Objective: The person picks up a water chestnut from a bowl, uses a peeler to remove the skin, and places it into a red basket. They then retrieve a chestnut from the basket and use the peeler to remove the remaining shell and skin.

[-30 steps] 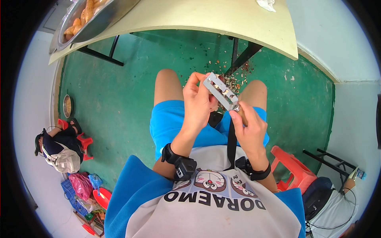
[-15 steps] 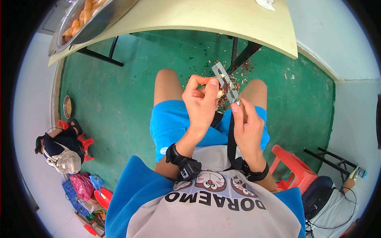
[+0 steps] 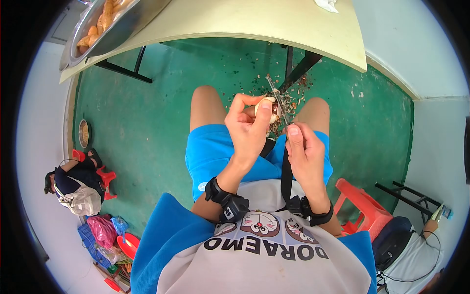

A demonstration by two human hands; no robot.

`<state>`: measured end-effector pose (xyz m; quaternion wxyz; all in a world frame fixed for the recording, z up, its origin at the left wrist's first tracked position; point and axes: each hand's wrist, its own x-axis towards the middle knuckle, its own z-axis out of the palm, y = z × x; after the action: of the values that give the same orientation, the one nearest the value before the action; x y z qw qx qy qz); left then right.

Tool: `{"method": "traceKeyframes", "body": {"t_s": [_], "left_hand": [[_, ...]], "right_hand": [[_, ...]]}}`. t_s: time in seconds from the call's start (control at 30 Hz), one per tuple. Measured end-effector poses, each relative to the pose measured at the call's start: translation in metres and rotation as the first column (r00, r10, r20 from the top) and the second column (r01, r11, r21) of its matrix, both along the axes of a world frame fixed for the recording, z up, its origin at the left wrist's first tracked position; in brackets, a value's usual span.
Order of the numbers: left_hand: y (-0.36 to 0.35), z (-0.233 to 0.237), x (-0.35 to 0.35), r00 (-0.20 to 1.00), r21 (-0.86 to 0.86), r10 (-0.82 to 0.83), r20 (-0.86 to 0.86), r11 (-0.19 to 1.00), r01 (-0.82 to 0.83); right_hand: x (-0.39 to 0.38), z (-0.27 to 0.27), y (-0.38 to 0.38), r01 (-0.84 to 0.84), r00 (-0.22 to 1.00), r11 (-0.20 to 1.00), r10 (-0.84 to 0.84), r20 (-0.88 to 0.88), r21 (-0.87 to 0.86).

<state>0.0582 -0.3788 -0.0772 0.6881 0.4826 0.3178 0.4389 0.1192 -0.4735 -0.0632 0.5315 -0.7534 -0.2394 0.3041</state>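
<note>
On table (image 3: 235,22): metal basin (image 3: 122,34) (orange-brown produce (image 3: 105,20) inside); right grip (image 3: 305,148) holding peeler (image 3: 280,104).

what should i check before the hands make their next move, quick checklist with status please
1. Left hand gripping the pale piece: ok, pinched between thumb and fingers.
2. Right hand gripping the peeler: ok, held at its near end.
3. Left thumb apart from the peeler: ok, a gap shows.
4. Blade touching the piece: cannot tell, the peeler is nearly edge-on.
5. Floor free of scraps: not ok, bits lie scattered beyond the hands.
</note>
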Motion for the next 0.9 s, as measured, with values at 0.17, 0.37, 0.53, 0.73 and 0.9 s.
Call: {"method": "traceKeyframes", "body": {"t_s": [0.17,0.37,0.53,0.73,0.9], "left_hand": [[-0.007,0.003,-0.001,0.995,-0.009,-0.036,0.095,0.999,0.037],[0.010,0.006,0.001,0.964,-0.335,-0.149,0.222,0.917,0.218],[0.015,0.001,0.000,0.919,-0.397,-0.220,0.326,0.851,0.344],[0.011,0.003,0.001,0.968,-0.460,-0.132,0.212,0.861,0.218],[0.008,0.006,0.004,0.986,-0.433,0.028,0.164,0.900,0.046]], "right_hand": [[0.024,-0.005,0.003,0.135,0.985,0.990,-0.130,-0.113,0.035],[0.022,0.003,-0.001,0.108,0.989,0.989,-0.097,-0.109,0.102],[0.012,0.000,-0.001,0.039,0.990,0.995,-0.051,0.130,0.093],[0.003,-0.001,-0.003,-0.053,0.846,0.998,0.029,0.532,0.031],[0.000,-0.005,-0.001,-0.076,0.748,0.997,0.036,0.663,0.032]]}}
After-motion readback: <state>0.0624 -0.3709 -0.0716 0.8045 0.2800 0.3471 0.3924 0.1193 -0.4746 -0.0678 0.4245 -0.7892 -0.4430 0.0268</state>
